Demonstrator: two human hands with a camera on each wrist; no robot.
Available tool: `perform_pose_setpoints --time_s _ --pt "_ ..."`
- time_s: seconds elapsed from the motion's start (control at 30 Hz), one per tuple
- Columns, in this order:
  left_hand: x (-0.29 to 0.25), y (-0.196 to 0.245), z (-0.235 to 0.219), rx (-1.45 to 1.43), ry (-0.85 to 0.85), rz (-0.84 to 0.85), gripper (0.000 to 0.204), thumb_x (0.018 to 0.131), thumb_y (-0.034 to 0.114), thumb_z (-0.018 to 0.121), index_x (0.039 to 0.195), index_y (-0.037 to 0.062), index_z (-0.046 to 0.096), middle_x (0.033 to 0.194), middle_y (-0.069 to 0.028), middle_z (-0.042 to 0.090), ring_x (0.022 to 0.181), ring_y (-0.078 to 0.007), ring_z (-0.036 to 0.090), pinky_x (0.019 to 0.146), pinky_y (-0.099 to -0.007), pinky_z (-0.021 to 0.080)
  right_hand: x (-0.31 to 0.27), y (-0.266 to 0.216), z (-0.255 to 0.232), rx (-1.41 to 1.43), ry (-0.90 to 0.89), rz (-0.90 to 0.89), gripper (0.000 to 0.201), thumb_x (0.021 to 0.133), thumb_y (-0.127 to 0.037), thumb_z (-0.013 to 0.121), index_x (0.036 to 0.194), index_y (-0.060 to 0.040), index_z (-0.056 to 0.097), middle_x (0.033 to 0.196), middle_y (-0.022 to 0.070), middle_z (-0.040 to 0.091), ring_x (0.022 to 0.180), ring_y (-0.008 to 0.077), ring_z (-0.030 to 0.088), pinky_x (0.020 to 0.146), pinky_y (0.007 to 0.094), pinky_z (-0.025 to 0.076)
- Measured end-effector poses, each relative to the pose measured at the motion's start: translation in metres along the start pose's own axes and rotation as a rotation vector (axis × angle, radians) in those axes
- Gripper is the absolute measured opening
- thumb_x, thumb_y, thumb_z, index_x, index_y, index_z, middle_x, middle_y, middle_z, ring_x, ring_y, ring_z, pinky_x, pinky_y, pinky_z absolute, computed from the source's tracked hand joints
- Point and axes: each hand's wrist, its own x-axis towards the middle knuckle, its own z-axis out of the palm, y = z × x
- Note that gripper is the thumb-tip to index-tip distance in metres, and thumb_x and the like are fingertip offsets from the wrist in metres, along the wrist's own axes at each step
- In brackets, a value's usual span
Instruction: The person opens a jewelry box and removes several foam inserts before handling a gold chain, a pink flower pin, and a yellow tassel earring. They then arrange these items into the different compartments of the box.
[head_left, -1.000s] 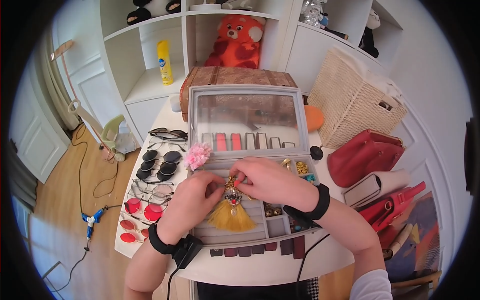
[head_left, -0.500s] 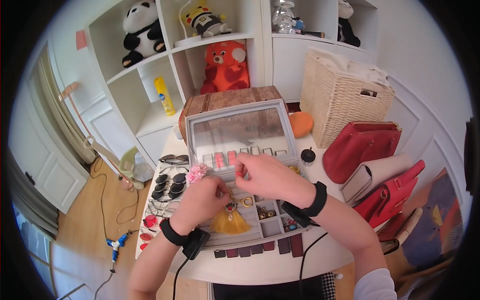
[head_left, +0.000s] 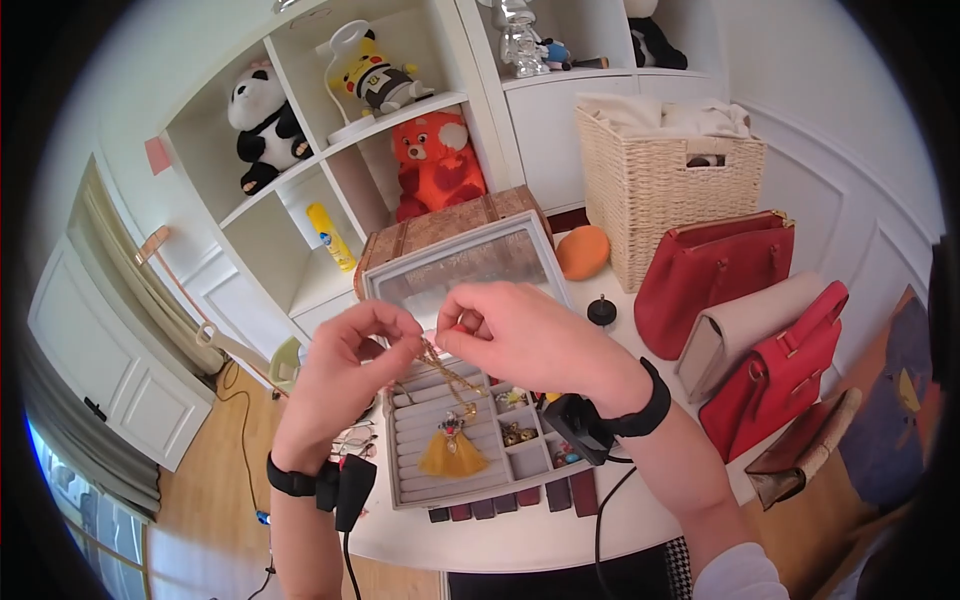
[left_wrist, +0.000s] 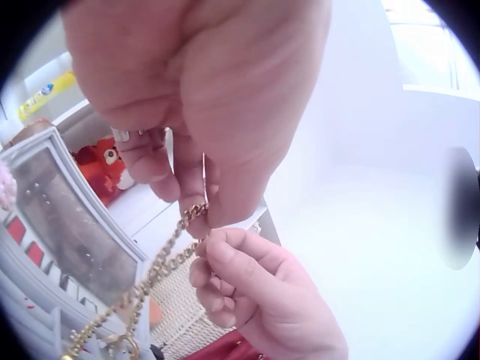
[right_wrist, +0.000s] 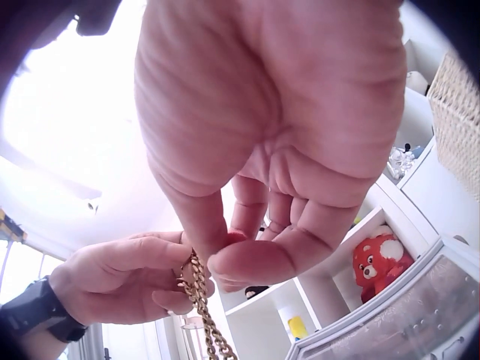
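Note:
Both hands are raised over the grey jewelry box, fingertips close together. The left hand pinches one end of a gold chain between thumb and fingers; the links hang down in the left wrist view. Close beside it, the right hand has its thumb and index finger pinched at the chain's other end. The exact clasp is hidden by the fingertips. Below, the yellow tassel pendant lies on the box's padded rolls.
The box's glass lid stands raised against a brown patterned chest. Small jewelry fills compartments at the right. Red bags and a wicker basket stand to the right. Glasses lie at the left, partly behind the left arm.
Both hands have lifted off the box, raising the chain with them, and their fingertips have come together. The tassel still lies in the box. The head view has tilted and shifted.

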Motion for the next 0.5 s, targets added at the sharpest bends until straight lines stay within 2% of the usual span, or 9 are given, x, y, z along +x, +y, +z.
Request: perform_pose_setpoints --time_s 0.07,0.1,0.17,0.23,0.3,0.37,0.5 --pt "0.003 0.010 0.006 -0.136 0.029 -0.046 0.009 0.099 0.005 0.074 0.107 0.0004 0.071 0.101 -0.0001 0.072 0.094 -0.0076 0.066 0.086 -0.0252 0.053 -0.004 -0.007 -0.008 0.097 0.013 0.055 0.023 0.100 -0.017 0.062 0.107 0.0033 0.070 0.095 0.0172 0.076 0.080 0.0324 0.075 0.077 0.0418 0.059" --pt "0.005 0.013 0.008 -0.124 0.018 -0.022 0.011 0.101 0.006 0.072 0.110 0.0003 0.072 0.103 0.0002 0.072 0.095 -0.0079 0.065 0.087 -0.0257 0.052 -0.003 -0.007 -0.011 0.089 0.011 0.059 0.023 0.100 -0.017 0.062 0.107 0.0033 0.070 0.095 0.0172 0.076 0.080 0.0324 0.075 0.077 0.0418 0.059" --pt "0.010 0.015 0.014 -0.166 0.000 0.011 0.012 0.102 0.007 0.071 0.112 -0.0001 0.072 0.104 -0.0002 0.072 0.095 -0.0080 0.065 0.088 -0.0258 0.052 -0.001 -0.006 -0.016 0.338 -0.086 0.236 0.022 0.104 -0.013 0.054 0.107 0.0029 0.069 0.095 0.0112 0.073 0.074 0.0246 0.070 0.072 0.0402 0.057" --pt "0.013 0.012 0.018 -0.205 -0.018 0.044 0.014 0.103 0.008 0.070 0.114 -0.0006 0.072 0.105 -0.0007 0.073 0.095 -0.0080 0.065 0.088 -0.0260 0.052 0.001 0.004 -0.017 0.370 -0.092 0.227 0.024 0.103 -0.012 0.051 0.109 0.0025 0.069 0.096 0.0094 0.071 0.073 0.0223 0.068 0.070 0.0394 0.056" --pt "0.018 0.006 0.019 -0.231 0.009 0.071 0.021 0.103 0.010 0.070 0.121 0.0008 0.075 0.102 -0.0014 0.074 0.085 -0.0046 0.063 0.066 -0.0229 0.047 0.001 0.011 -0.022 0.400 -0.093 0.213 0.026 0.103 -0.010 0.048 0.112 0.0021 0.069 0.097 0.0076 0.070 0.072 0.0199 0.067 0.069 0.0386 0.056" --pt "0.020 0.005 0.019 -0.207 0.038 0.077 0.021 0.103 0.010 0.070 0.121 0.0010 0.076 0.098 -0.0006 0.073 0.081 -0.0035 0.062 0.065 -0.0225 0.046 0.000 0.013 -0.027 0.162 -0.160 0.114 0.030 0.102 -0.011 0.047 0.120 0.0025 0.066 0.094 0.0086 0.072 0.072 0.0209 0.068 0.069 0.0388 0.056" --pt "0.022 0.012 0.013 -0.111 0.110 0.096 0.021 0.103 0.010 0.069 0.120 0.0014 0.077 0.088 0.0027 0.071 0.068 0.0001 0.053 0.057 -0.0216 0.040 0.004 0.019 -0.020 -0.026 -0.270 0.198 0.029 0.099 -0.010 0.052 0.122 0.0009 0.066 0.089 0.0079 0.070 0.071 0.0168 0.064 0.067 0.0325 0.053"
